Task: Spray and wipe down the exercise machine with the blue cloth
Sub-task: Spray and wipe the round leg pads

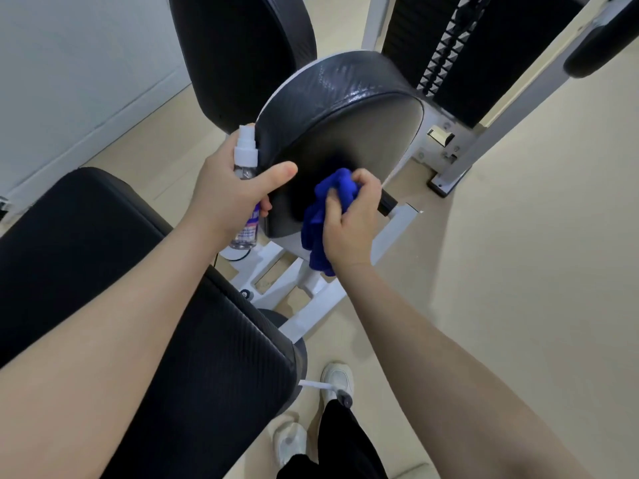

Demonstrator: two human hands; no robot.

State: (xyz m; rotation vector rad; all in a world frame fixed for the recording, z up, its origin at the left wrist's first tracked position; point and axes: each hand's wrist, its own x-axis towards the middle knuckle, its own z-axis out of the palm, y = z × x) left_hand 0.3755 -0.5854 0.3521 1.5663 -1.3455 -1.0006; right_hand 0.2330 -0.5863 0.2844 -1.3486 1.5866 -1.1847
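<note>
Your right hand (349, 219) has the blue cloth (328, 209) bunched into a wad, fingers curled round it, and pushed against the near face of the tilted black pad (345, 108) in the middle of the exercise machine. Bunching it that way gives you a thick cushion to press with, though a loose tail hangs below your palm toward the white frame (397, 219).

Your left hand (228, 195) is wrapped round the clear spray bottle (246, 160), holding it upright just left of the pad's edge, the white nozzle poking above your fingers. Your thumb lies across the pad's rim, which probably steadies the pad against the push of the cloth. Keeping the bottle in hand rather than setting it down looks like readiness for the next spritz.

The wide black seat pad (103, 254) sits near and left, under your left forearm; the tall backrest (242, 46) stands far left, and the weight stack (449, 39) far right. By my reading you are mid-wipe on this one pad, with the larger cushions yet to be judged. Your white shoes (337, 378) stand on the beige floor (518, 271) close to the frame's foot.
</note>
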